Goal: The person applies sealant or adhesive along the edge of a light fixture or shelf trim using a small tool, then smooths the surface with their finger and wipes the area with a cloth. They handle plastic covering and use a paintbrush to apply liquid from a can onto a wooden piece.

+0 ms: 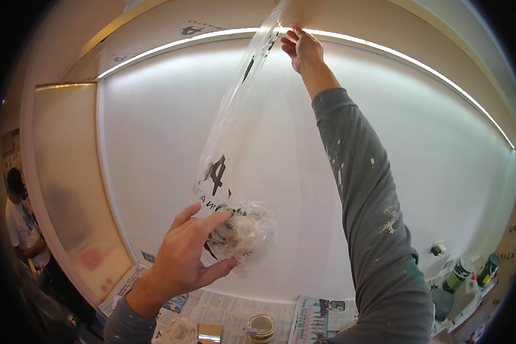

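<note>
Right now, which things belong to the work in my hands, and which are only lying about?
Belong to the work:
crumpled plastic, in your left hand
clear plastic strip, near your right hand

Seemingly just lying about:
newspapers
tin
pale jug

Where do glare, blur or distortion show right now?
Head view, top: the light strip glares white and looks bowed by fisheye distortion; head view, above the right hand: a brownish patch is blurred; head view, centre: the clear film glints.

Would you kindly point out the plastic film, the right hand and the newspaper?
Plastic film (250, 232), head view: its crumpled wad.
Right hand (306, 49), head view: mid-hand.
Newspaper (223, 311), head view: its printed surface.
</note>
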`<state>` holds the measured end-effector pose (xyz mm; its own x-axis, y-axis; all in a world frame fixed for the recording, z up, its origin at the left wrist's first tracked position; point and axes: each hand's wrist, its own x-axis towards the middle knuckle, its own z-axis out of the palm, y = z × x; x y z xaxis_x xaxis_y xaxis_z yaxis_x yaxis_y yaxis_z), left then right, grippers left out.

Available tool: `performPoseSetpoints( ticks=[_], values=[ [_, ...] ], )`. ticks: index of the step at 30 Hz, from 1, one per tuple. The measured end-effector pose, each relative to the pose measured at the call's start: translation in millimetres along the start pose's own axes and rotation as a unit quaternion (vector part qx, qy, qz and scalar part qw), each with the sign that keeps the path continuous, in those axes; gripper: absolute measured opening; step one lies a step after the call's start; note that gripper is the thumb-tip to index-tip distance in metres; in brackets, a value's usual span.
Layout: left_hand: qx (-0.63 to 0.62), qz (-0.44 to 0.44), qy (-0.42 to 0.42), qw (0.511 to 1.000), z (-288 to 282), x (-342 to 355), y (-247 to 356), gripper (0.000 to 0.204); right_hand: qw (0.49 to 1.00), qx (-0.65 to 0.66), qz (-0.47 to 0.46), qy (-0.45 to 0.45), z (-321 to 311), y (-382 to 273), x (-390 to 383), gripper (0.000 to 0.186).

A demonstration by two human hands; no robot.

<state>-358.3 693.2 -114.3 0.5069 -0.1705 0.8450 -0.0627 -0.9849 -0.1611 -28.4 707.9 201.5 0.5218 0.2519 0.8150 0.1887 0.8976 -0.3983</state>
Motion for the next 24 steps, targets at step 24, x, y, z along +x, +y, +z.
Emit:
performPoseSetpoints(
  ticks=[24],
  values=[
    [-0.017,-0.004,-0.009,1.0,14.0,4.5,-7.4,0.069,0.997,0.021,-0.077,-0.017,0.5,29.1,1.5,0.013]
  ],
)
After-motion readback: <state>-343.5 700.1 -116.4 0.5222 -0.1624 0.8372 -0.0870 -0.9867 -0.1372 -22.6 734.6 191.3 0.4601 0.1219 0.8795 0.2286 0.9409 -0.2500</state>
